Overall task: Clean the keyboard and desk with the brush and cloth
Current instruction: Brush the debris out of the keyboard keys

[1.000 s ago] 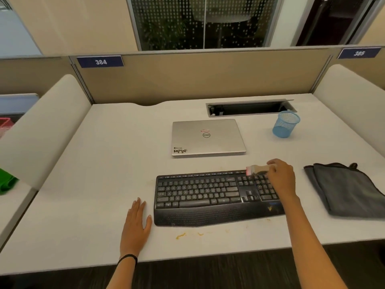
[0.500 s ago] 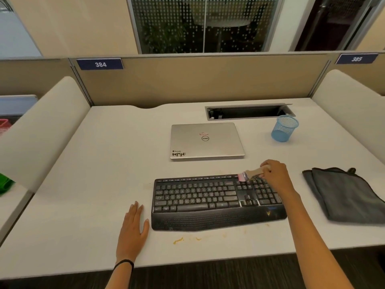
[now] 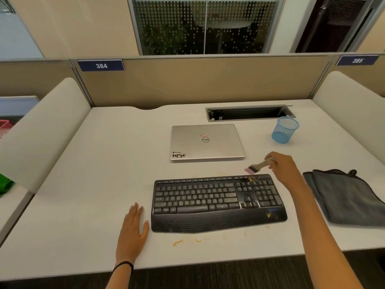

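White and matte, the desk point(image 3: 100, 184) carries every item below. At its near edge we find the left hand point(image 3: 132, 230) lying palm down, fingers straight and close together, flat on the surface just beside the keyboard's near left corner; it holds nothing. Orange smears point(image 3: 178, 242) mark the surface between the near edge and the keyboard.

The keyboard point(image 3: 208, 201) is black plastic with a curved, dotted palm rest along its near side; it sits slightly right of the desk's centre. We note yellowish crumbs point(image 3: 253, 180) on the keys by its far right corner.

The right forearm reaches in from the near edge, just right of the keyboard. The right hand point(image 3: 283, 167) hovers just beyond the keyboard's far right corner, fingers curled round the pale wooden handle of the brush point(image 3: 258, 165). The brush points left and down, its flat pink bristle tip at the keyboard's far edge; we cannot tell whether the tip touches it.

The cloth point(image 3: 345, 199), dark grey and folded, lies flat toward the right edge, apart from the keyboard.

Farther back we find a closed silver laptop point(image 3: 206, 142), an upright blue wire-mesh cup point(image 3: 285, 130) toward the far right corner, and a rectangular cable slot point(image 3: 248, 113) at the far edge.
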The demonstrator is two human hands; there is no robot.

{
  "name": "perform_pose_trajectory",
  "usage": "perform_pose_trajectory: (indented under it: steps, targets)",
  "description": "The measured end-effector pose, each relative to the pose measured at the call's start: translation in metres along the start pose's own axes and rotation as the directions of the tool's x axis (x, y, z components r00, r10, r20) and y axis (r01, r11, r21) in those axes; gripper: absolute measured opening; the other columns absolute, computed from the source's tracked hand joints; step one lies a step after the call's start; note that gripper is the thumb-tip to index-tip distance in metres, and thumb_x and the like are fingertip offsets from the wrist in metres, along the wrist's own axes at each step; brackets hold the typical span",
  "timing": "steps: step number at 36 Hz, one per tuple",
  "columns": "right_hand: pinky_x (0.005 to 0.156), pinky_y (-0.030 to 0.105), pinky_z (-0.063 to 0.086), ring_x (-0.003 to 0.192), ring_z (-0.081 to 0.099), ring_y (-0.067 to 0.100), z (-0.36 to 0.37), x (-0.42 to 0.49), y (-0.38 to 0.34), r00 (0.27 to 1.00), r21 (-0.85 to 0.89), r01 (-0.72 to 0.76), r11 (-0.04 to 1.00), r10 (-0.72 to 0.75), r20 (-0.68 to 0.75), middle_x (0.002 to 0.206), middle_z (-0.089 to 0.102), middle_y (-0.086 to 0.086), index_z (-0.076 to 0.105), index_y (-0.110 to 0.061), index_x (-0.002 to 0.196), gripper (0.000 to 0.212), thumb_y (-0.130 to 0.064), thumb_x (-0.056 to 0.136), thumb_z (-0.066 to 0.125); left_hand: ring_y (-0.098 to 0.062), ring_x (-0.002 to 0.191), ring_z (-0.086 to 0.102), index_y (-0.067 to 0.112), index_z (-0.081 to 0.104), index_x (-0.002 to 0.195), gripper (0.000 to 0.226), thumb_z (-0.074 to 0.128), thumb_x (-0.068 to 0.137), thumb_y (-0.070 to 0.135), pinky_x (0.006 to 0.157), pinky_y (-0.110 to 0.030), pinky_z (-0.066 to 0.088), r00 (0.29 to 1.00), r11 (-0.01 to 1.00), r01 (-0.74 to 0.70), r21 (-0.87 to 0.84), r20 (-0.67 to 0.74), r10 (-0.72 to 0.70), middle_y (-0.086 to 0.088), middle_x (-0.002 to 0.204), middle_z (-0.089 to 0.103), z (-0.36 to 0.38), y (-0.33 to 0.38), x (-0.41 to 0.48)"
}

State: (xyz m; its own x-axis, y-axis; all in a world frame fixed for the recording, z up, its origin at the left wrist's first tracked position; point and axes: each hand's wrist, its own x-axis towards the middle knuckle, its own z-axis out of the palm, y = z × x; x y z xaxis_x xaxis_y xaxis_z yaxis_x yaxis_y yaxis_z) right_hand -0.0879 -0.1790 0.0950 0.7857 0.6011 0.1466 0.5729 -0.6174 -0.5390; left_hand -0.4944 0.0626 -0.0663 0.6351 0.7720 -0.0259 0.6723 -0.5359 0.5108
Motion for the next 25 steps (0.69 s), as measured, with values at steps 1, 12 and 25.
perform_pose_trajectory:
  steps: [1, 12, 25]
  targets:
    - [0.066, 0.035, 0.050, 0.072, 0.061, 0.024, 0.002, 0.001, -0.001, 0.999, 0.009, -0.003, 1.000, 0.002, 0.043, 0.085, 0.066, 0.016, 0.062, -0.005, 0.091, 0.022, 0.007, 0.089, 0.043, -0.003, 0.141, -0.001, 0.017, 0.019, 0.149, 0.060, 0.045, 0.097, 0.029, 0.116, -0.026, 0.001, 1.000, 1.000, 0.002, 0.000, 0.000, -0.002, 0.008, 0.155, 0.005, 0.000, 0.000, 0.000]
    - [0.070, 0.039, 0.051, 0.080, 0.063, 0.029, 0.012, 0.005, -0.005, 0.995, -0.138, 0.049, 0.989, -0.036, 0.097, 0.093, 0.068, 0.015, 0.064, -0.003, 0.097, 0.022, 0.006, 0.088, 0.047, -0.004, 0.140, -0.001, 0.017, 0.018, 0.149, 0.061, 0.047, 0.097, 0.028, 0.116, -0.028, 0.003, 1.000, 1.000, 0.003, -0.010, -0.003, -0.004, 0.008, 0.155, 0.005, 0.001, 0.000, 0.000]
    - [0.068, 0.034, 0.047, 0.077, 0.062, 0.025, 0.006, 0.002, -0.006, 0.984, -0.094, 0.043, 0.995, -0.026, 0.179, 0.092, 0.068, 0.014, 0.066, -0.005, 0.095, 0.022, 0.003, 0.089, 0.047, -0.005, 0.141, 0.001, 0.016, 0.021, 0.149, 0.060, 0.048, 0.096, 0.026, 0.116, -0.028, 0.002, 1.000, 1.000, -0.008, -0.002, -0.011, 0.008, 0.006, 0.155, 0.007, 0.001, 0.000, 0.000]
